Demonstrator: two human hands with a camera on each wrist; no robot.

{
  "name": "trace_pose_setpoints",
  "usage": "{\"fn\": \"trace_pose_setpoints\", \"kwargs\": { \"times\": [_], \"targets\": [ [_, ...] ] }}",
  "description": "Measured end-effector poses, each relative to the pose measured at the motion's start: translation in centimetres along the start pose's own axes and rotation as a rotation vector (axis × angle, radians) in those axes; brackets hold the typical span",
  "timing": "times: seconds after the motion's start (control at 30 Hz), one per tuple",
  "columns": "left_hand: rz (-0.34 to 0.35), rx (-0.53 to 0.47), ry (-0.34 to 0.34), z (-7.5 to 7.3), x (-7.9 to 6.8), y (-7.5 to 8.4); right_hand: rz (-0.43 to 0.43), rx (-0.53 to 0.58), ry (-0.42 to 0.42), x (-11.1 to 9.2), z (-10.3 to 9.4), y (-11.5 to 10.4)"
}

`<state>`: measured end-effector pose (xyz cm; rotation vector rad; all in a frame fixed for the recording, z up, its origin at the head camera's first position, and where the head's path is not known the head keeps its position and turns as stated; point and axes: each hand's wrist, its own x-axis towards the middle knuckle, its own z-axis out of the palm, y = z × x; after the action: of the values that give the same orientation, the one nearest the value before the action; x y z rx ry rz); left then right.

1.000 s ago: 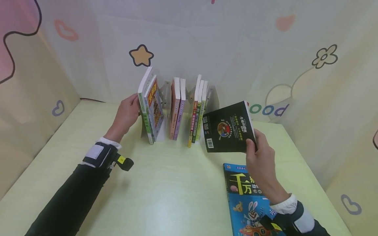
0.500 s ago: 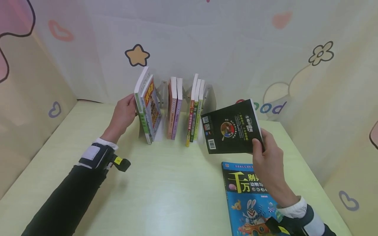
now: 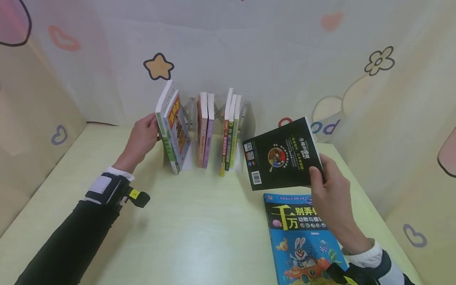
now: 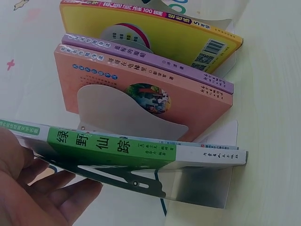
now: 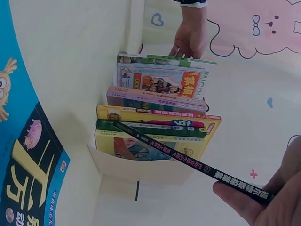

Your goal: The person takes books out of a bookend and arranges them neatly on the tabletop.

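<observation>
"Black book [image 3: 281,154]: where do you have it?"

"In the head view it is off the table [image 3: 171,229], right of the metal book rack [image 3: 251,118] and slightly nearer. My right hand [image 3: 331,194] is clamped on its right end, thumb against the cover."

"What does the rack hold?"

"Seven books on end. Left section: the green-spined book [image 3: 165,132] and the illustrated book [image 3: 179,128]. Middle: the pink book [image 3: 202,140] and the purple book [image 3: 208,140]. Right: the yellow book [image 3: 224,142], the dark-green book [image 3: 229,142] and the light-green book [image 3: 234,142]."

"So how far along, would you say?"

"Well along, I judge. Two are outside the rack: the one I hold and the blue book [image 3: 297,237], flat on the near right of the table, partly hidden behind my right hand."

"And the left wrist view?"

"My left hand [image 4: 42,188] is at the outer side of the green-spined book, by the rack's left plate [image 4: 202,186]. Whether its fingers pinch anything or only rest there, I cannot tell. A middle plate [image 4: 117,110] stands against the pink one."

"Right wrist view?"

"My held book shows spine-on, crossing in front of the right section. Thumb and fingers are together on its end; it is not in the rack yet."
</observation>
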<state>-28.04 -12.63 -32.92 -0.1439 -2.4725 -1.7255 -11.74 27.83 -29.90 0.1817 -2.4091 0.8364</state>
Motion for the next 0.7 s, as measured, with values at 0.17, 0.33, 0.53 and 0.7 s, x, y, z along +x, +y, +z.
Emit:
{"fn": "trace_pose_setpoints", "kwargs": {
  "times": [0.17, 0.33, 0.53, 0.7],
  "targets": [
    [-0.020, -0.018, -0.024, -0.4, 0.0, -0.2, 0.023, 0.017, -0.014, -0.2, -0.9, -0.4],
    [-0.048, -0.015, 0.007, -1.0, -0.9, 0.1, 0.071, 0.036, -0.049, -0.5, -1.4, -0.5],
    [-0.063, 0.049, 0.084, -1.7, -2.7, 1.2, 0.100, 0.103, -0.095, -0.7, -1.8, -0.7],
    [-0.073, 0.131, 0.099, -2.0, -4.5, 2.2, 0.119, 0.129, -0.128, -0.9, -1.9, -0.8]
  ]
}}
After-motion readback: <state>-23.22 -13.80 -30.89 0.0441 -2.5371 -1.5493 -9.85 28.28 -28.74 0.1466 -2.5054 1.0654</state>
